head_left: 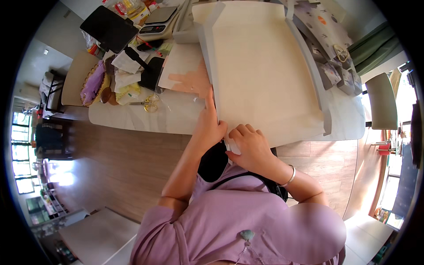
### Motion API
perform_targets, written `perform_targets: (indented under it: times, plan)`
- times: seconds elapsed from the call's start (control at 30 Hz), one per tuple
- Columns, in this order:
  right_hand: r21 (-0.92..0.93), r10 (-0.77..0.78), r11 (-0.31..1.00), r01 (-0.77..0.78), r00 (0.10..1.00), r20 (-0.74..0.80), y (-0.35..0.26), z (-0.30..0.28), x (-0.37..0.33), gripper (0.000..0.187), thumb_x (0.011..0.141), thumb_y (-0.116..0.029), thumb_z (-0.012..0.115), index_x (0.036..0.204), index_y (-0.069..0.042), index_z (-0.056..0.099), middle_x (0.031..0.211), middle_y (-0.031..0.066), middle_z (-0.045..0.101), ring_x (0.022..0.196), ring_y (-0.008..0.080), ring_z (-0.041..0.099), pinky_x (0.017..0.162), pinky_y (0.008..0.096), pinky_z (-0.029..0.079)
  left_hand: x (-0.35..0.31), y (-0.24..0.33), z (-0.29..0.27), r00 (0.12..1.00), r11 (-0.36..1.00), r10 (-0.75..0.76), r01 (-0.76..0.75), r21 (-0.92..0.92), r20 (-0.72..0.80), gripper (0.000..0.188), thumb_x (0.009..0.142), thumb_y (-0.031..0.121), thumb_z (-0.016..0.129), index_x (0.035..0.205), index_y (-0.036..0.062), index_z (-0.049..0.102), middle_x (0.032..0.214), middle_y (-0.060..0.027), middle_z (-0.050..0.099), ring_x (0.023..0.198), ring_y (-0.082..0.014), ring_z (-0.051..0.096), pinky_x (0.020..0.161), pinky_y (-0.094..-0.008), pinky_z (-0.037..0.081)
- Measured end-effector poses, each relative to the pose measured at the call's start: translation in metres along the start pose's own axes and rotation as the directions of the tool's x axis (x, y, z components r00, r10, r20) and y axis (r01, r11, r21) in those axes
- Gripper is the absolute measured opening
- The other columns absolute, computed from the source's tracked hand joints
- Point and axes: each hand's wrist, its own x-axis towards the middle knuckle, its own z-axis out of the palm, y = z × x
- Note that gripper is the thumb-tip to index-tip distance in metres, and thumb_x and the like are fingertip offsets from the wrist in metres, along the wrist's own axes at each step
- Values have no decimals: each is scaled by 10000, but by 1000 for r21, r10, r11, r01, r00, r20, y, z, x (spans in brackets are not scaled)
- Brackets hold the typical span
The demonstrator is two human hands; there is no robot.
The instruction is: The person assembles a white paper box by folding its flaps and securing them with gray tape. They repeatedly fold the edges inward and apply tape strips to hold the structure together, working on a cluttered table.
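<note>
A large cream cardboard box blank [265, 70] lies on the table, its grey side flaps partly folded up. My left hand [206, 126] is at its left edge near the front corner. The index finger stretches along the left flap, and the thumb presses near the corner; the remaining fingers are mostly hidden. My right hand [252, 148] grips the near left corner, fingers curled over the top and thumb lower down. A small white flap [232, 147] shows between that thumb and the fingers.
On the white table [132, 121], left of the blank, are gold-handled scissors [151, 104], a black stand [110, 28], a kitchen scale [154, 27] and a basket with a purple cloth [92, 84]. Several printed boxes [329, 73] stand to the right. A chair [382, 101] is beyond.
</note>
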Motion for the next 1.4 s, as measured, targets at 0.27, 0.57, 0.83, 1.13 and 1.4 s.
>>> perform_targets:
  times: [0.27,0.57,0.83,1.13,1.4]
  plan:
    - [-74,3,997,-2,1000,9,-17,-13,1,267,748,-153,726,1001,-87,676,914,70,660,869,282,681,745,426,513,4,6,-6,1000,999,31,-30,21,-7,999,771,-85,507,1643,24,32,1111,-374,658,975,-524,683,794,-507,563]
    - [-189,-129,976,109,987,-99,6,-25,20,112,778,-38,654,879,-81,674,861,49,625,884,279,646,770,444,485,3,21,-10,998,996,-56,57,-69,12,994,760,-75,503,1640,-4,46,1013,-296,689,583,-355,686,530,-396,560]
    - [-119,-281,959,258,926,-254,32,-10,18,192,766,-70,745,952,-77,698,954,47,661,1000,268,623,939,427,470,6,0,3,1000,1000,-1,1,-6,-14,996,762,-68,517,1636,8,45,1116,-350,668,934,-499,689,798,-505,558]
    - [-29,-160,987,158,949,-270,19,21,21,222,738,-143,805,918,-80,692,900,59,668,918,273,643,940,432,458,7,-5,3,998,996,59,-60,-69,-16,971,856,7,613,1641,23,40,1234,-328,651,1029,-453,695,780,-443,580]
    - [-5,-114,993,116,966,-233,24,18,23,195,721,-100,750,913,-99,717,895,56,681,912,270,646,934,430,464,-9,-16,-7,982,982,187,-187,-27,2,795,915,64,690,1602,57,290,1442,-248,529,1017,-395,699,728,-367,605]
